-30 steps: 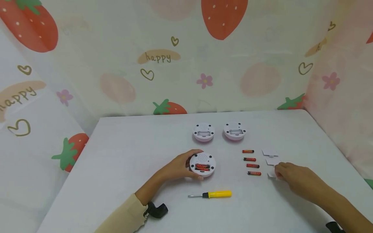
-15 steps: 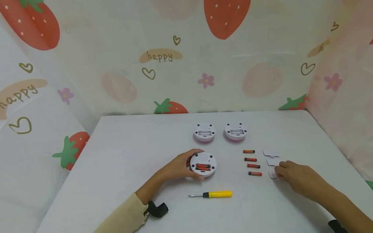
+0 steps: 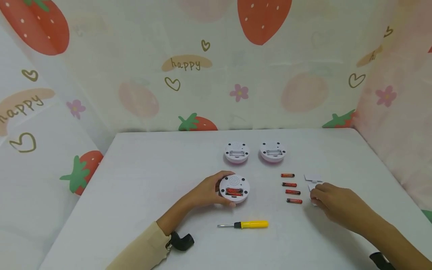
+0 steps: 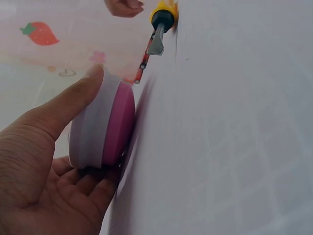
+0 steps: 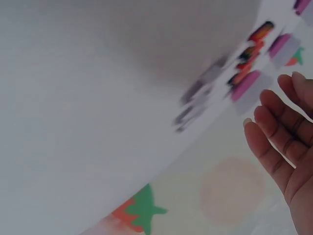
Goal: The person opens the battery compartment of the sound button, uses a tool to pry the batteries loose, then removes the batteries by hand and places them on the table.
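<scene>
My left hand [image 3: 204, 193] grips the edge of a round white device [image 3: 235, 180] with thumb and fingers. Its perforated, open-compartment side faces up, with red batteries [image 3: 234, 192] inside; the left wrist view shows its pink lower part [image 4: 119, 125] close to the table. The right hand [image 3: 341, 206] is over the small white battery covers [image 3: 313, 177] at the right, partly hiding the nearer ones. In the right wrist view its fingers [image 5: 274, 152] are loosely bent, with nothing seen between them.
Two similar devices [image 3: 236, 159] with bare battery compartments stand at the back. Several loose red batteries [image 3: 293, 192] lie in a column left of the covers. A yellow-handled screwdriver [image 3: 254, 224] lies in front. Patterned fabric [image 3: 202, 93] walls the table's back and sides.
The right hand has shifted slightly left over the covers and now hides more of the nearest ones. The left hand keeps hold of the device in the same place.
</scene>
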The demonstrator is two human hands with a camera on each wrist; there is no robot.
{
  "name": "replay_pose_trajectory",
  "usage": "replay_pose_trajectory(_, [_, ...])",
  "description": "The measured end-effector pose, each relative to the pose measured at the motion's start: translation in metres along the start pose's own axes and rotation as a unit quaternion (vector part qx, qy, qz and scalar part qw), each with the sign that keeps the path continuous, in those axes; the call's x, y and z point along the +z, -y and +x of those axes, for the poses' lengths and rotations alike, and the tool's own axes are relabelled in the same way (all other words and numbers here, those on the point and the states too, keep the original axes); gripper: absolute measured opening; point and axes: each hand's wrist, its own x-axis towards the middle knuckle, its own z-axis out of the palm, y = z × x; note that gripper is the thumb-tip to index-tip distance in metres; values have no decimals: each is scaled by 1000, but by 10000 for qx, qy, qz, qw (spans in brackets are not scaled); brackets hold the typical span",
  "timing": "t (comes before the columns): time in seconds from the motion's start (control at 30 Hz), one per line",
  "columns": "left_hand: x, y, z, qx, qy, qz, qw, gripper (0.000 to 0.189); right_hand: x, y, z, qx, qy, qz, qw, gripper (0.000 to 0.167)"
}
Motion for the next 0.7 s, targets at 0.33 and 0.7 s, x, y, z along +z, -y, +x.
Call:
replay_pose_trajectory(0.33, [-1, 3, 0, -59, -245, -44, 9997, 94, -14, 69, 39, -645, 265, 577, 9959, 15])
replay_pose_trajectory(0.7, [-3, 6, 2, 20, -244, -129, 9996, 95, -3, 125, 87, -840, 1793, 528, 9788, 31])
